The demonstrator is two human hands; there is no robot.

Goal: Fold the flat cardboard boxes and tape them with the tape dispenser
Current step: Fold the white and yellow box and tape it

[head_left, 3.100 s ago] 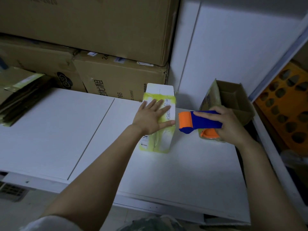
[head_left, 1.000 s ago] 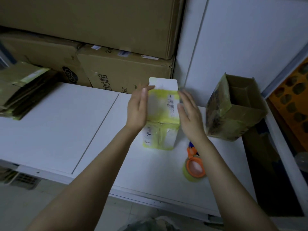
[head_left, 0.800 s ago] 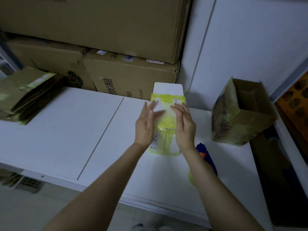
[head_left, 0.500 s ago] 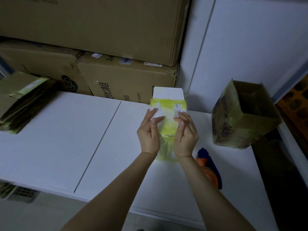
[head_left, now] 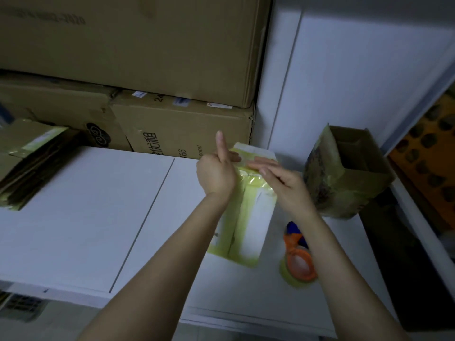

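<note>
- Cardboard fills this corner of the room, and the piece being worked on is a white box (head_left: 256, 225) banded with yellow tape (head_left: 242, 217). It stands on the bench (head_left: 86, 217) toward the rear right.
- The left hand (head_left: 216, 173) is at the box's upper left, back of the hand toward me and thumb (head_left: 219, 143) sticking straight up. Its fingers reach out flat across the taped top, curled around nothing.
- The right hand (head_left: 285, 185) comes in from the other side with its fingers (head_left: 264, 163) straight and close together, lying flat on the top edge of the box. It presses there rather than pinching.
- The fingertips of the two hands nearly meet over the top of the box.
- The tape dispenser (head_left: 299, 264), blue and orange with a yellowish roll, lies on the bench just beside the box's right side, nearer the front edge. The right forearm partly covers it, and neither hand touches it.
- An open brown box (head_left: 349, 178) sits in the bench's rear right corner, mouth upward and partly wrapped in tape, near the white box but apart from it.
- The flat cardboard boxes (head_left: 29, 158) are stacked at the rear left edge of the bench, well apart from the hands.
- Large brown cartons (head_left: 147, 45) are piled along the rear edge, against the wall.
- An orange tray (head_left: 428, 163) with dark oval holes shows past the bench's right edge.
</note>
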